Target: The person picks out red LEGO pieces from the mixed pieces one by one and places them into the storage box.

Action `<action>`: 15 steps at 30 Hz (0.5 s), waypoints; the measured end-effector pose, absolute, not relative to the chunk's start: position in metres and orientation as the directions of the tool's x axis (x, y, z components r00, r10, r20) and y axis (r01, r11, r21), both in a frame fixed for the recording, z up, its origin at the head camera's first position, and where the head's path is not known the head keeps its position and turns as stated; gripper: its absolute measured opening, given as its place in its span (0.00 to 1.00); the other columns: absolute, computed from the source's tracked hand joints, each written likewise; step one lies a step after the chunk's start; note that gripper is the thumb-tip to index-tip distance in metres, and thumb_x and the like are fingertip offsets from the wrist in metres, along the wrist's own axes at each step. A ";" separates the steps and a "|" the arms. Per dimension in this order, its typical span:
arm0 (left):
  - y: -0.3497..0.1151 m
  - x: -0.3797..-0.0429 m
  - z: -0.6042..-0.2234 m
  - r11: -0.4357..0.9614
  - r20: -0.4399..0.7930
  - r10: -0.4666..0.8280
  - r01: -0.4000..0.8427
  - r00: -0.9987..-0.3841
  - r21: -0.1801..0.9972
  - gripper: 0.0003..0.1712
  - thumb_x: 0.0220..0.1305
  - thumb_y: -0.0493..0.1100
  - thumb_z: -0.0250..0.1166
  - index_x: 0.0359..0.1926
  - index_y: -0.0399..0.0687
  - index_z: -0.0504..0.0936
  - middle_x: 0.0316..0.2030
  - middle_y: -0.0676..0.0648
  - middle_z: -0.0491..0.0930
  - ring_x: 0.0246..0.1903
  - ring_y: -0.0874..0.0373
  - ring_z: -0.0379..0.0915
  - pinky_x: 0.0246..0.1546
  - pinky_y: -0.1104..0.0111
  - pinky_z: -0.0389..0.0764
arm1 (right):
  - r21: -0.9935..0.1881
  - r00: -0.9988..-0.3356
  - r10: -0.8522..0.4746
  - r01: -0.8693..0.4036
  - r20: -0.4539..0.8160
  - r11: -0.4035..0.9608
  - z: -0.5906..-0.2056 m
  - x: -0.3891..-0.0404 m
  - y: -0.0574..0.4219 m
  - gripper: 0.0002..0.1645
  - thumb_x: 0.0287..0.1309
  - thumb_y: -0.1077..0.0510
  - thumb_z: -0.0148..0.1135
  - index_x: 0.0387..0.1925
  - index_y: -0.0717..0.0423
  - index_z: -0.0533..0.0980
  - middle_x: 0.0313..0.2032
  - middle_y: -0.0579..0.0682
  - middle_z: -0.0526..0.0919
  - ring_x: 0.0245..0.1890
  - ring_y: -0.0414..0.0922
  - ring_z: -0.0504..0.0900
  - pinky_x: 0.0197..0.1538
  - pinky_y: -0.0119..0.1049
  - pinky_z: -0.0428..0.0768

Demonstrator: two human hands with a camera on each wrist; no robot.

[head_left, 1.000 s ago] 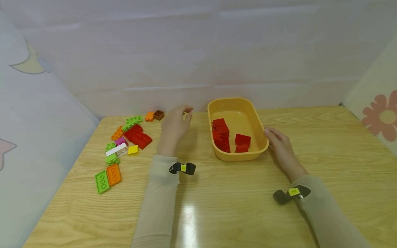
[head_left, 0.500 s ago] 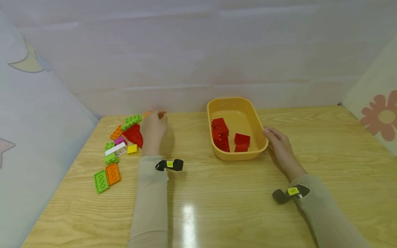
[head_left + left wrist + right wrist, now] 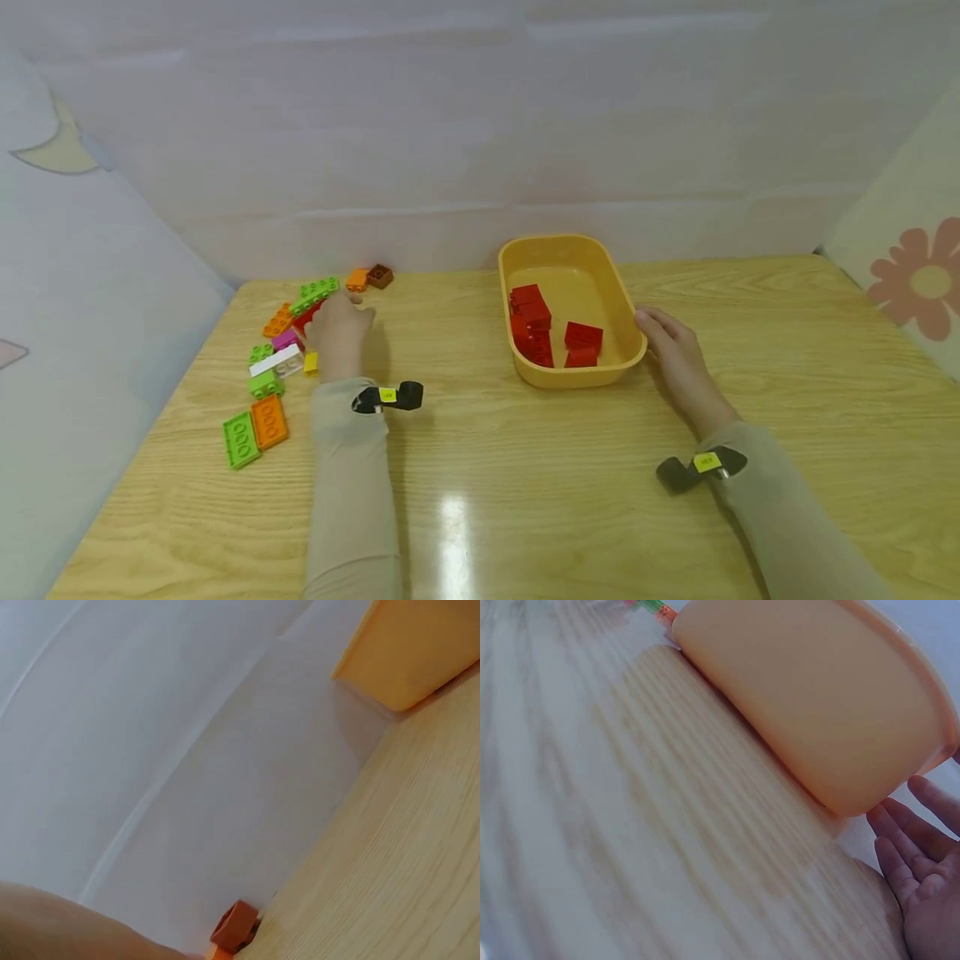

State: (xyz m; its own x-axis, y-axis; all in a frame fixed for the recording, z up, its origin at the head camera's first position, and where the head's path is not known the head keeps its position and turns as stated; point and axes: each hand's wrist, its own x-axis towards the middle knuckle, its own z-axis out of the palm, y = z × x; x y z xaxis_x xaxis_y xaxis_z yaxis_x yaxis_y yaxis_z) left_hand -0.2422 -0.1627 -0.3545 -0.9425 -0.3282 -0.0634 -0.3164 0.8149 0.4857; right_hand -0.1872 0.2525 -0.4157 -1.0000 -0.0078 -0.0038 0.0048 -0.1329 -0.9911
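Note:
My left hand (image 3: 340,333) is over a red brick (image 3: 306,318) in the loose pile, with the thumb held apart from the fingers. The hand covers part of the red bricks, and its fingertips are hidden. Around it lie a long green brick (image 3: 315,293), a magenta brick (image 3: 286,339), a white brick (image 3: 277,361) and a yellow brick (image 3: 311,363). My right hand (image 3: 678,358) touches the right front corner of a yellow tub (image 3: 567,378). Its fingers (image 3: 904,832) are fairly straight against the tub's outside. Several red bricks (image 3: 531,307) lie inside the tub.
An orange brick (image 3: 357,280) and a brown brick (image 3: 380,276) are at the table's back edge. Flat green (image 3: 241,440) and orange plates lie nearer the front left. A pale covered wall (image 3: 420,125) rises directly behind the wooden table (image 3: 525,483).
My left hand has moved left, past the brown and orange bricks, and come over the red bricks. My right hand and the tub have stayed in place.

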 end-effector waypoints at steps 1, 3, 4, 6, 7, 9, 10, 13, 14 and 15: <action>-0.165 -0.241 -0.354 0.813 -0.072 -0.333 -0.325 -0.940 0.483 0.23 0.71 0.47 0.59 0.62 0.43 0.77 0.59 0.38 0.77 0.55 0.35 0.71 0.57 0.45 0.64 | -0.993 -1.000 -0.005 0.007 -0.006 -0.121 -0.415 -0.187 0.253 0.29 0.71 0.46 0.56 0.61 0.63 0.70 0.57 0.47 0.72 0.55 0.40 0.74 0.54 0.24 0.76; -0.169 -0.240 -0.352 0.820 -0.089 -0.331 -0.334 -0.939 0.465 0.23 0.72 0.46 0.58 0.64 0.44 0.76 0.61 0.37 0.75 0.57 0.34 0.69 0.58 0.44 0.63 | -0.995 -1.000 0.001 0.010 -0.011 -0.100 -0.415 -0.187 0.254 0.29 0.71 0.45 0.56 0.62 0.62 0.70 0.58 0.47 0.71 0.55 0.40 0.74 0.53 0.23 0.75; -0.170 -0.239 -0.351 0.822 -0.096 -0.332 -0.337 -0.939 0.459 0.23 0.72 0.45 0.58 0.64 0.43 0.75 0.61 0.36 0.74 0.58 0.33 0.68 0.58 0.43 0.63 | -0.996 -1.000 0.003 0.012 -0.012 -0.089 -0.415 -0.187 0.255 0.30 0.71 0.45 0.56 0.62 0.62 0.70 0.58 0.47 0.71 0.55 0.40 0.74 0.53 0.23 0.75; -0.171 -0.237 -0.348 0.830 -0.121 -0.331 -0.349 -0.936 0.436 0.24 0.72 0.44 0.57 0.65 0.44 0.74 0.62 0.34 0.72 0.59 0.32 0.65 0.59 0.43 0.62 | -0.996 -1.000 0.006 0.017 -0.018 -0.082 -0.414 -0.186 0.255 0.30 0.71 0.44 0.56 0.62 0.61 0.70 0.58 0.47 0.71 0.55 0.39 0.74 0.53 0.23 0.75; -0.171 -0.236 -0.346 0.834 -0.135 -0.330 -0.355 -0.934 0.422 0.24 0.71 0.45 0.58 0.65 0.43 0.74 0.63 0.33 0.71 0.60 0.32 0.64 0.60 0.43 0.62 | -0.997 -1.000 0.008 0.017 -0.017 -0.081 -0.415 -0.186 0.255 0.29 0.71 0.44 0.56 0.61 0.60 0.70 0.57 0.46 0.71 0.55 0.39 0.74 0.53 0.22 0.75; -0.171 -0.235 -0.345 0.844 -0.170 -0.318 -0.360 -0.933 0.398 0.25 0.70 0.45 0.58 0.65 0.41 0.74 0.62 0.31 0.69 0.61 0.31 0.62 0.61 0.42 0.62 | -0.996 -1.000 0.009 0.018 -0.018 -0.084 -0.414 -0.186 0.255 0.29 0.71 0.44 0.56 0.61 0.60 0.70 0.57 0.46 0.71 0.55 0.39 0.73 0.53 0.22 0.75; -0.172 -0.234 -0.345 0.848 -0.186 -0.312 -0.361 -0.932 0.388 0.25 0.70 0.45 0.59 0.64 0.39 0.73 0.62 0.29 0.68 0.61 0.31 0.62 0.61 0.42 0.62 | -0.996 -1.000 0.010 0.019 -0.020 -0.082 -0.414 -0.186 0.255 0.29 0.71 0.44 0.56 0.61 0.60 0.70 0.58 0.47 0.71 0.55 0.39 0.73 0.53 0.22 0.75; -0.170 -0.234 -0.348 0.865 -0.222 -0.288 -0.353 -0.932 0.358 0.25 0.68 0.43 0.58 0.62 0.34 0.73 0.61 0.27 0.65 0.61 0.30 0.59 0.61 0.40 0.62 | -0.996 -1.000 0.012 0.027 -0.028 -0.083 -0.414 -0.186 0.255 0.31 0.70 0.44 0.56 0.63 0.61 0.69 0.61 0.49 0.69 0.57 0.40 0.73 0.54 0.22 0.75; -0.169 -0.235 -0.349 0.871 -0.232 -0.274 -0.343 -0.933 0.352 0.25 0.68 0.41 0.56 0.62 0.32 0.73 0.60 0.26 0.64 0.61 0.29 0.58 0.61 0.40 0.62 | -0.996 -0.999 0.011 0.031 -0.032 -0.080 -0.414 -0.186 0.254 0.31 0.70 0.43 0.56 0.63 0.61 0.68 0.62 0.50 0.68 0.57 0.40 0.72 0.54 0.22 0.75; -0.169 -0.235 -0.351 0.875 -0.238 -0.263 -0.335 -0.935 0.351 0.24 0.68 0.40 0.55 0.62 0.32 0.72 0.60 0.26 0.63 0.61 0.30 0.58 0.61 0.40 0.62 | -0.997 -0.999 0.010 0.034 -0.035 -0.075 -0.413 -0.185 0.254 0.32 0.70 0.43 0.56 0.64 0.62 0.68 0.63 0.51 0.67 0.58 0.40 0.72 0.54 0.22 0.75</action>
State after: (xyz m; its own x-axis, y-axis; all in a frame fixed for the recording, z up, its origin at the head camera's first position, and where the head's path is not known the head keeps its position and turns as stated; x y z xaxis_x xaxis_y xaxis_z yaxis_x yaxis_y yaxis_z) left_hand -0.2349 -0.1685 -0.3507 -0.9351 -0.2627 -0.2377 -0.3348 0.8746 0.3507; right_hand -0.1854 0.2542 -0.4133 -0.9993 0.0102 -0.0349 0.0340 -0.0748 -0.9966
